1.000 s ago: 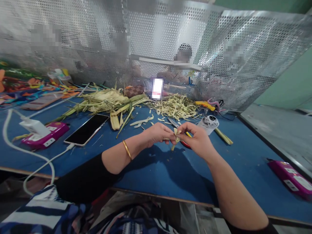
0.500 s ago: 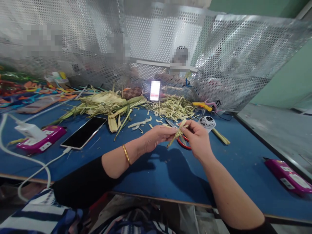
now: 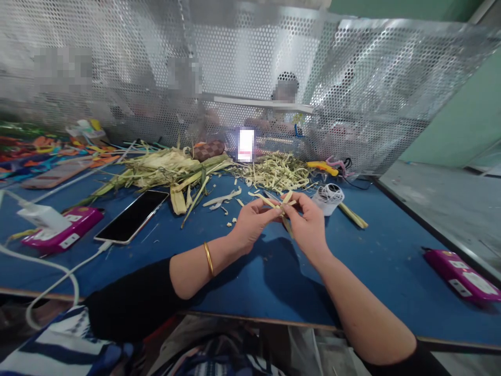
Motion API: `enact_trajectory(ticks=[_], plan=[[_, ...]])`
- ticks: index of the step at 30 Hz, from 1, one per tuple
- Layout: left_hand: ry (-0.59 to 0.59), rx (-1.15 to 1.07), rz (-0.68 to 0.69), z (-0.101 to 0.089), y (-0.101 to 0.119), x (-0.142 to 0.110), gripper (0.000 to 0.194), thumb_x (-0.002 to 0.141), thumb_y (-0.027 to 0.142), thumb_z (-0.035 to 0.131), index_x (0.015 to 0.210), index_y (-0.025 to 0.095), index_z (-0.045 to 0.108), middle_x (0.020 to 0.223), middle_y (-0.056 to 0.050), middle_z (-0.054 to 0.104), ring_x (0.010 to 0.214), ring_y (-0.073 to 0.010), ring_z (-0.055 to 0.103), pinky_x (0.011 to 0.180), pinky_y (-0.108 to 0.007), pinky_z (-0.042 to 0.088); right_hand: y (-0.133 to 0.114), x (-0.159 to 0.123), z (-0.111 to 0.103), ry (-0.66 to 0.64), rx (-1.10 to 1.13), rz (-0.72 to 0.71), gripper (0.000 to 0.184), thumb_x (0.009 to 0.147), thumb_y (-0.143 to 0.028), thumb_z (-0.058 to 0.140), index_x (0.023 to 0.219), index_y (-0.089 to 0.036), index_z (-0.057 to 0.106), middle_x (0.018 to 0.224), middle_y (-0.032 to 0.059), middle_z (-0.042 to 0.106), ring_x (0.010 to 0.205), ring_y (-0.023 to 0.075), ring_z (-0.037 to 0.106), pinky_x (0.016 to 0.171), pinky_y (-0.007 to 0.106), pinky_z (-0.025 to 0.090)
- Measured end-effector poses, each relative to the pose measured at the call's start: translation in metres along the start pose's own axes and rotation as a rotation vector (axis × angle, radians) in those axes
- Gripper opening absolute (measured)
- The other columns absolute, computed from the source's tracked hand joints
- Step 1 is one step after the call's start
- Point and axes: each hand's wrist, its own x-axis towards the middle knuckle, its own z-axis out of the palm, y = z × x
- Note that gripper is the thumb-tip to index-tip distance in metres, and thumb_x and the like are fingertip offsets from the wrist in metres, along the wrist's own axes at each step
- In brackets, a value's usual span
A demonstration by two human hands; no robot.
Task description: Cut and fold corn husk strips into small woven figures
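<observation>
Above the blue table, my left hand [image 3: 254, 219] and my right hand [image 3: 307, 219] meet, fingertips pinched on a small folded piece of pale yellow-green leaf strips [image 3: 288, 198]. One strip end sticks out to the upper left over my left fingers, another points upward, and a tail hangs below my fingers. The middle of the piece is largely covered by my fingertips. Just behind my hands, the blades of a pair of scissors lie on the table, mostly hidden. A gold bangle [image 3: 209, 259] circles my left wrist.
Beyond my hands lie a heap of leaf trimmings [image 3: 282, 172] and a pile of long dried leaves [image 3: 164, 167]. A white object with a round grille [image 3: 329, 199] stands right. A cabled phone [image 3: 133, 216] and magenta power strips [image 3: 64, 230] flank me. Perforated sheeting [image 3: 250, 62] rises behind; a person sits beyond.
The leaf piece has turned in my fingers, and a strip now points to the upper left. My left fingers have curled further. The scissors' red handles are now hidden.
</observation>
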Motion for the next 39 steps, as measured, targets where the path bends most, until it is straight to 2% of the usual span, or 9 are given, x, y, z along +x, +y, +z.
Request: enact_trajectory(ticks=[7, 11, 15, 17, 22, 25, 29, 34, 39], plan=[[0.042, 0.059, 0.014, 0.001, -0.005, -0.001, 0.018, 0.065, 0.026, 0.073, 0.076, 0.015, 0.065, 0.074, -0.001, 0.066, 0.069, -0.0112, 0.059, 0.072, -0.026, 0.048, 0.008, 0.000, 0.004, -0.018, 0.212, 0.170, 0.021, 0.071, -0.029, 0.061, 0.089, -0.019, 0.061, 0.070, -0.0012, 0.059, 0.065, 0.0151, 0.052, 0.062, 0.028, 0.044], [0.075, 0.113, 0.009, 0.001, -0.002, -0.002, 0.018, 0.063, 0.028, 0.073, 0.072, 0.015, 0.064, 0.069, 0.000, 0.065, 0.065, -0.0115, 0.058, 0.069, -0.027, 0.048, 0.011, 0.000, 0.005, -0.023, 0.227, 0.180, 0.015, 0.071, -0.028, 0.061, 0.084, -0.020, 0.060, 0.066, -0.0019, 0.056, 0.061, 0.0146, 0.050, 0.059, 0.028, 0.043], [0.047, 0.185, -0.041, -0.002, 0.006, 0.000, 0.019, 0.061, 0.028, 0.075, 0.068, 0.014, 0.065, 0.065, -0.001, 0.064, 0.062, -0.0114, 0.057, 0.069, -0.027, 0.048, 0.013, 0.002, 0.003, -0.054, 0.260, 0.169, 0.011, 0.069, -0.027, 0.063, 0.075, -0.021, 0.056, 0.063, -0.0032, 0.054, 0.060, 0.0137, 0.049, 0.060, 0.028, 0.043], [0.031, 0.197, -0.078, -0.004, 0.009, 0.001, 0.020, 0.061, 0.030, 0.076, 0.066, 0.014, 0.065, 0.065, -0.002, 0.065, 0.062, -0.0118, 0.058, 0.070, -0.028, 0.048, 0.013, 0.004, -0.001, -0.109, 0.244, 0.171, 0.011, 0.069, -0.027, 0.063, 0.076, -0.021, 0.058, 0.065, -0.0033, 0.055, 0.062, 0.0134, 0.050, 0.062, 0.027, 0.042], [-0.037, 0.156, -0.154, -0.009, 0.010, 0.004, 0.024, 0.057, 0.032, 0.079, 0.065, 0.013, 0.066, 0.066, -0.003, 0.066, 0.066, -0.0134, 0.060, 0.072, -0.029, 0.048, 0.009, 0.012, -0.017, -0.358, 0.194, 0.176, 0.016, 0.068, -0.028, 0.068, 0.080, -0.020, 0.064, 0.068, -0.0032, 0.061, 0.065, 0.0133, 0.054, 0.065, 0.028, 0.043], [-0.081, 0.114, -0.218, -0.012, 0.008, 0.006, 0.025, 0.054, 0.029, 0.081, 0.065, 0.013, 0.066, 0.066, -0.003, 0.066, 0.067, -0.0139, 0.061, 0.073, -0.030, 0.048, 0.007, 0.015, -0.023, -0.425, 0.142, 0.132, 0.012, 0.069, -0.029, 0.068, 0.075, -0.019, 0.063, 0.064, -0.0029, 0.062, 0.063, 0.0137, 0.055, 0.064, 0.028, 0.042], [-0.108, 0.075, -0.299, -0.014, 0.009, 0.007, 0.029, 0.050, 0.029, 0.083, 0.065, 0.013, 0.064, 0.066, -0.004, 0.067, 0.069, -0.0163, 0.064, 0.075, -0.031, 0.048, 0.008, 0.017, -0.028, -0.440, -0.023, 0.029, 0.011, 0.075, -0.031, 0.065, 0.076, -0.019, 0.065, 0.064, -0.0017, 0.063, 0.061, 0.0142, 0.054, 0.062, 0.028, 0.040], [-0.109, 0.081, -0.302, -0.016, 0.013, 0.009, 0.031, 0.048, 0.030, 0.084, 0.066, 0.013, 0.065, 0.064, -0.003, 0.066, 0.068, -0.0151, 0.063, 0.077, -0.031, 0.047, 0.009, 0.019, -0.032, -0.361, -0.272, -0.195, 0.011, 0.080, -0.028, 0.060, 0.073, -0.021, 0.065, 0.071, 0.0004, 0.065, 0.068, 0.0162, 0.056, 0.063, 0.028, 0.041], [-0.107, 0.122, -0.325, -0.018, 0.015, 0.010, 0.031, 0.049, 0.031, 0.085, 0.065, 0.013, 0.065, 0.064, -0.003, 0.066, 0.069, -0.0163, 0.064, 0.077, -0.032, 0.047, 0.008, 0.018, -0.032, -0.406, -0.320, -0.305, 0.014, 0.083, -0.027, 0.056, 0.073, -0.022, 0.065, 0.077, 0.0027, 0.066, 0.075, 0.0181, 0.059, 0.068, 0.030, 0.043]])
